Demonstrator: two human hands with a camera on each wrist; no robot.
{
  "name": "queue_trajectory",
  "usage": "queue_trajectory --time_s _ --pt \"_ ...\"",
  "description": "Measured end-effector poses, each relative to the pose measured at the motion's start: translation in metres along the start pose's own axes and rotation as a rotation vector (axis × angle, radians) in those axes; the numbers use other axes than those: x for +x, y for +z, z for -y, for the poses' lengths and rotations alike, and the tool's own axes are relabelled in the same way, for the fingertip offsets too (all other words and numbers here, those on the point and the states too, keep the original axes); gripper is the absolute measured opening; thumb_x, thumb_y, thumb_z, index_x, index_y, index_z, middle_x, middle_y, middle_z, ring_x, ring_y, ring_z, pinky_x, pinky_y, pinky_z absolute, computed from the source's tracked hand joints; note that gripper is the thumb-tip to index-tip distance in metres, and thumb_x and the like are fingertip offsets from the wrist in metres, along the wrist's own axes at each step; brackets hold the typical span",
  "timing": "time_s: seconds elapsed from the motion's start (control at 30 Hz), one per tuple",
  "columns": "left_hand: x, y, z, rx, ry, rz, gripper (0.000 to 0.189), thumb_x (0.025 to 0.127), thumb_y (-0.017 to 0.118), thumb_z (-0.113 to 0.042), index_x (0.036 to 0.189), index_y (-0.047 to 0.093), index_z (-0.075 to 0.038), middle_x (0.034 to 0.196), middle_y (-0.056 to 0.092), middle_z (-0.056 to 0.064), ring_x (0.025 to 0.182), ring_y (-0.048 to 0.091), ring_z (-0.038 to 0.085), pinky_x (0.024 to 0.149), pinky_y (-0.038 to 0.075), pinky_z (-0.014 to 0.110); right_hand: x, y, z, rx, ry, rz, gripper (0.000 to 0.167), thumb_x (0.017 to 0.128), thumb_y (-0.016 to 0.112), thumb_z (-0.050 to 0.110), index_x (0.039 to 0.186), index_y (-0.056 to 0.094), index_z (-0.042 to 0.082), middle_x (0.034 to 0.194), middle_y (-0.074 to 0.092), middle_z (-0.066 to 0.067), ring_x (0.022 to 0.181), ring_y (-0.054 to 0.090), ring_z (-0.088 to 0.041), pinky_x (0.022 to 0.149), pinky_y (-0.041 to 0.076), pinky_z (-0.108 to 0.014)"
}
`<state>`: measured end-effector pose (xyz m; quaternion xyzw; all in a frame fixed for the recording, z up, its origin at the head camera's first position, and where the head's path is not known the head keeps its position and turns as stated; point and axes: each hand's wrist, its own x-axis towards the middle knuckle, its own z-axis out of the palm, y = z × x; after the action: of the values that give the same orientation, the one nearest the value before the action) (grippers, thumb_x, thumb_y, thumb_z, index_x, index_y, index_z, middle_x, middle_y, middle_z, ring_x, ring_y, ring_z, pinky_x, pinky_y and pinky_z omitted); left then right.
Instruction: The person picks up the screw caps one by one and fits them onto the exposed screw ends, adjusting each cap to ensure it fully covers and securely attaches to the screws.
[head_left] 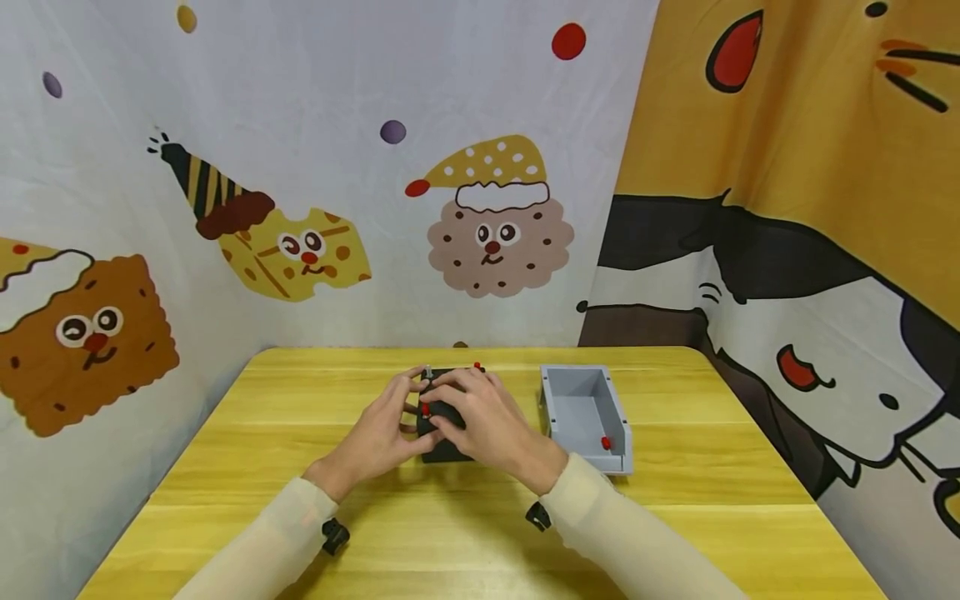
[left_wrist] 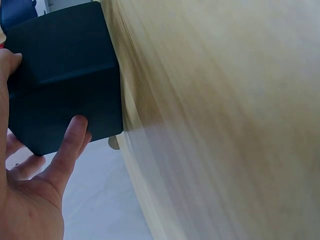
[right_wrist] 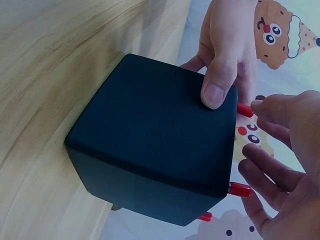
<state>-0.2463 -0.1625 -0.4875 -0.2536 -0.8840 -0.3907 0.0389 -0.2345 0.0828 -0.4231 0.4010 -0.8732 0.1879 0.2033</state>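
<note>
A black box (head_left: 446,450) stands on the table, with red pegs (right_wrist: 240,189) jutting from its top. My left hand (head_left: 382,433) grips the box's left side. Its thumb presses the near face in the right wrist view, and its other fingers reach round the side in the left wrist view. Over the top of the box is my right hand (head_left: 487,417). Its thumb and index finger pinch the red peg (head_left: 425,410) at the near left corner. The other fingers of that hand spread above the top near another peg. My right hand partly hides the box top.
Right of the box stands a grey open tray (head_left: 626,437) with a small red piece (head_left: 606,442) near its front end. The wooden table (head_left: 450,542) reaches back to a printed cloth (head_left: 480,83) hanging behind it.
</note>
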Motion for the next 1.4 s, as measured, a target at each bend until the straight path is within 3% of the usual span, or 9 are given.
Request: queue_trajectory --time_s 0.3,0.5,0.77,1.2,1.4 --pt "-0.002 0.001 0.000 -0.032 -0.025 0.005 0.097 0.108 0.085 -0.050 0.181 0.031 -0.019 0.180 0.042 0.011 0.127 0.079 0.029 0.095 0.070 0.026 -0.004 -0.001 -0.002 0.025 -0.008 -0.043 0.032 0.105 0.092 0.027 0.135 0.086 0.021 0.142 0.079 -0.004 0.130 0.075 -0.024 0.110 0.064 -0.053" --pt "-0.001 0.002 -0.001 -0.033 -0.018 0.001 0.090 0.108 0.085 -0.048 0.177 0.036 -0.019 0.182 0.040 0.010 0.128 0.079 0.029 0.096 0.070 0.025 -0.004 -0.001 -0.005 0.041 -0.004 -0.047 0.028 0.106 0.091 0.026 0.133 0.086 0.021 0.139 0.080 -0.004 0.127 0.076 -0.024 0.110 0.063 -0.054" --pt "-0.002 0.001 -0.001 -0.045 -0.032 -0.001 0.100 0.106 0.087 -0.049 0.182 0.028 -0.022 0.175 0.048 0.011 0.126 0.080 0.027 0.096 0.070 0.025 -0.010 -0.013 -0.011 0.058 0.040 -0.049 0.025 0.104 0.093 0.023 0.129 0.087 0.020 0.137 0.080 -0.004 0.128 0.075 -0.029 0.110 0.062 -0.056" --pt "-0.002 0.000 -0.003 -0.011 -0.037 -0.010 0.105 0.104 0.089 -0.052 0.183 0.026 -0.024 0.173 0.052 0.012 0.122 0.080 0.024 0.094 0.071 0.026 -0.020 -0.031 -0.027 0.070 0.045 -0.107 0.022 0.102 0.094 0.018 0.123 0.088 0.016 0.135 0.079 -0.009 0.124 0.076 -0.031 0.094 0.057 -0.051" --pt "0.000 0.000 -0.003 -0.007 -0.039 -0.012 0.104 0.104 0.088 -0.056 0.183 0.027 -0.024 0.175 0.051 0.009 0.121 0.079 0.023 0.094 0.071 0.025 -0.025 -0.037 -0.033 0.060 0.054 -0.122 0.020 0.101 0.095 0.016 0.120 0.089 0.014 0.134 0.080 -0.011 0.124 0.077 -0.033 0.097 0.062 -0.057"
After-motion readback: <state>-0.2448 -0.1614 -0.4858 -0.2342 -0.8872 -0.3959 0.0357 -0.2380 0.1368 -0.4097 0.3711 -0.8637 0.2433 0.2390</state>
